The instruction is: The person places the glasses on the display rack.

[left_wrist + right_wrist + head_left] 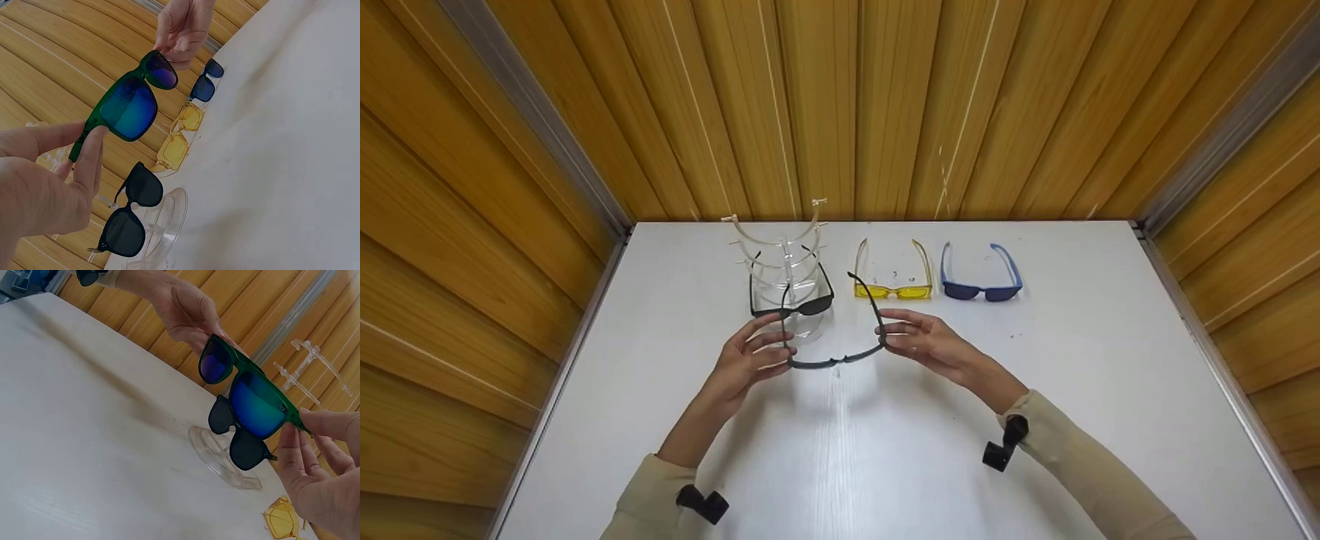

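Both hands hold green-framed sunglasses (816,365) with mirrored blue-green lenses (128,109), above the white table. My left hand (737,367) pinches one temple near its hinge, thumb and fingers on either side. On the opposite temple, my right hand (936,346) has the same kind of grip. The temples are unfolded and point away from me in the head view. Just beyond the left hand, black sunglasses (814,306) sit at the lower part of a clear display stand (788,255) with several curved arms. The stand's round base (202,445) shows beneath them.
Yellow glasses (893,292) lie with temples unfolded on the white table (1035,390), right of the stand. Farther right are blue sunglasses (982,292) with dark lenses. Wood-patterned panels (855,112) wall the back and both sides.
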Action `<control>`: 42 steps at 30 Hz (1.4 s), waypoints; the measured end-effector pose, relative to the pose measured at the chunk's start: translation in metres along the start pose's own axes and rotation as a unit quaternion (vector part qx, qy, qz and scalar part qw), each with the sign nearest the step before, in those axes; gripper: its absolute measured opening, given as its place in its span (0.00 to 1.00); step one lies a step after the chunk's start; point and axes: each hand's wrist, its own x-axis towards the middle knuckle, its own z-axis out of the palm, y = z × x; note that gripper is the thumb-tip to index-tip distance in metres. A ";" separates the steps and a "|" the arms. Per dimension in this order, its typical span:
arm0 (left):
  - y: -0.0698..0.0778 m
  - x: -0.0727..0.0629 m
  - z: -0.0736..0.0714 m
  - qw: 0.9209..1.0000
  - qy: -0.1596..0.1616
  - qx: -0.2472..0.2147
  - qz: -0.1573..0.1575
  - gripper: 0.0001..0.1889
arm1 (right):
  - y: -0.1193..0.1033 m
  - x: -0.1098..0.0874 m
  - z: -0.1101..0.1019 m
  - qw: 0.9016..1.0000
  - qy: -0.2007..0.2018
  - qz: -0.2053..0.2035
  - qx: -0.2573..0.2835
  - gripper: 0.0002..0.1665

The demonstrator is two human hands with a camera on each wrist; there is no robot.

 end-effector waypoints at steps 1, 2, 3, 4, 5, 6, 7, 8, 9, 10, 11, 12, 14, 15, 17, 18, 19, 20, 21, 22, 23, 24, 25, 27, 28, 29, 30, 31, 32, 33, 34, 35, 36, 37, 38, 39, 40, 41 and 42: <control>0.002 0.001 -0.001 1.000 0.001 0.001 0.001 0.36 | -0.001 0.002 0.001 1.000 0.000 -0.003 -0.001 0.35; 0.004 0.002 -0.002 1.000 0.004 0.003 0.002 0.36 | -0.002 0.004 0.003 1.000 0.000 -0.006 -0.001 0.35; 0.005 0.003 -0.003 1.000 0.006 0.005 0.001 0.36 | -0.003 0.006 0.003 1.000 -0.002 -0.010 -0.001 0.34; 0.007 0.003 -0.004 1.000 0.009 0.006 0.000 0.36 | -0.004 0.008 0.004 1.000 -0.001 -0.013 -0.001 0.34; 0.008 0.004 -0.005 1.000 0.011 0.006 0.000 0.36 | -0.004 0.010 0.005 1.000 -0.001 -0.016 0.001 0.34; 0.009 0.005 -0.006 1.000 0.014 0.006 -0.001 0.36 | -0.004 0.011 0.006 1.000 -0.002 -0.018 0.003 0.33; 0.010 0.005 -0.007 1.000 0.015 0.005 -0.001 0.37 | -0.005 0.013 0.007 1.000 -0.003 -0.021 0.008 0.32; 0.011 0.005 -0.008 1.000 0.018 0.004 -0.002 0.37 | -0.005 0.015 0.007 1.000 -0.002 -0.024 0.010 0.32; 0.012 0.005 -0.009 1.000 0.021 0.003 -0.002 0.36 | -0.005 0.017 0.008 1.000 -0.002 -0.025 0.014 0.31; 0.012 0.005 -0.010 1.000 0.025 0.001 -0.001 0.36 | -0.005 0.019 0.010 1.000 0.000 -0.026 0.017 0.31; 0.013 0.005 -0.011 1.000 0.028 0.004 0.001 0.36 | -0.004 0.021 0.011 0.999 -0.001 -0.027 0.019 0.30; 0.013 0.005 -0.013 0.999 0.031 0.004 0.002 0.36 | -0.004 0.023 0.012 0.999 -0.001 -0.028 0.021 0.29; 0.014 0.004 -0.016 0.999 0.041 0.007 0.004 0.35 | -0.003 0.027 0.016 0.999 -0.002 -0.029 0.022 0.28; 0.014 0.004 -0.018 0.999 0.045 0.010 0.005 0.35 | -0.003 0.029 0.018 0.999 0.000 -0.029 0.025 0.27; 0.015 0.005 -0.021 0.999 0.046 0.014 0.006 0.35 | -0.003 0.033 0.020 0.999 0.005 -0.031 0.029 0.26; 0.016 0.006 -0.023 0.999 0.046 0.013 0.005 0.35 | -0.003 0.035 0.022 0.999 0.009 -0.032 0.031 0.25; 0.017 0.008 -0.024 0.999 0.044 0.016 0.004 0.35 | -0.003 0.036 0.023 0.999 0.014 -0.032 0.035 0.24; 0.018 0.009 -0.025 0.999 0.042 0.020 0.003 0.35 | -0.004 0.037 0.024 0.999 0.017 -0.034 0.036 0.24; 0.019 0.011 -0.026 0.999 0.040 0.022 0.002 0.35 | -0.005 0.039 0.024 0.998 0.020 -0.036 0.036 0.24; 0.020 0.013 -0.026 0.999 0.039 0.025 0.002 0.35 | -0.006 0.040 0.025 0.998 0.020 -0.039 0.034 0.25; 0.021 0.014 -0.027 0.999 0.039 0.028 0.002 0.35 | -0.007 0.041 0.025 0.998 0.018 -0.042 0.031 0.25; 0.022 0.016 -0.028 0.999 0.041 0.030 0.001 0.34 | -0.008 0.043 0.026 0.998 0.017 -0.046 0.027 0.26; 0.023 0.018 -0.029 0.999 0.043 0.031 0.001 0.34 | -0.009 0.044 0.026 0.998 0.016 -0.049 0.023 0.27; 0.025 0.021 -0.030 0.998 0.049 0.032 0.001 0.33 | -0.012 0.048 0.027 0.998 0.019 -0.053 0.014 0.28; 0.026 0.022 -0.031 0.998 0.052 0.031 0.002 0.33 | -0.013 0.050 0.028 0.998 0.021 -0.054 0.010 0.29; 0.027 0.023 -0.032 0.998 0.055 0.029 0.003 0.33 | -0.013 0.052 0.030 0.998 0.026 -0.053 0.008 0.29; 0.028 0.024 -0.033 0.998 0.057 0.026 0.003 0.32 | -0.014 0.054 0.031 0.998 0.032 -0.052 0.006 0.29; 0.028 0.025 -0.035 0.998 0.059 0.024 0.004 0.32 | -0.015 0.057 0.032 0.998 0.037 -0.051 0.004 0.30; 0.029 0.026 -0.036 0.998 0.061 0.022 0.004 0.32 | -0.016 0.060 0.034 0.998 0.041 -0.051 0.001 0.30; 0.030 0.027 -0.037 0.998 0.063 0.019 0.005 0.32 | -0.016 0.062 0.035 0.998 0.044 -0.051 -0.002 0.30; 0.031 0.029 -0.038 0.998 0.065 0.015 0.005 0.31 | -0.017 0.064 0.037 0.998 0.047 -0.051 -0.003 0.30; 0.032 0.030 -0.040 0.998 0.068 0.013 0.005 0.31 | -0.018 0.066 0.038 0.998 0.049 -0.051 -0.004 0.29; 0.032 0.032 -0.041 0.997 0.071 0.010 0.004 0.31 | -0.019 0.069 0.039 0.997 0.050 -0.051 -0.005 0.29; 0.033 0.034 -0.042 0.997 0.074 0.008 0.003 0.30 | -0.021 0.070 0.040 0.997 0.049 -0.052 -0.007 0.29; 0.034 0.035 -0.043 0.997 0.078 0.004 0.003 0.29 | -0.022 0.072 0.042 0.997 0.050 -0.052 -0.009 0.29; 0.035 0.037 -0.043 0.997 0.079 0.001 0.003 0.29 | -0.024 0.074 0.042 0.997 0.050 -0.052 -0.013 0.29; 0.036 0.039 -0.044 0.997 0.082 -0.002 0.003 0.29 | -0.026 0.075 0.043 0.997 0.053 -0.050 -0.019 0.28; 0.037 0.041 -0.045 0.996 0.084 -0.004 0.003 0.28 | -0.028 0.077 0.043 0.997 0.055 -0.048 -0.026 0.28; 0.038 0.044 -0.046 0.996 0.085 -0.006 0.003 0.28 | -0.029 0.079 0.043 0.997 0.058 -0.046 -0.036 0.28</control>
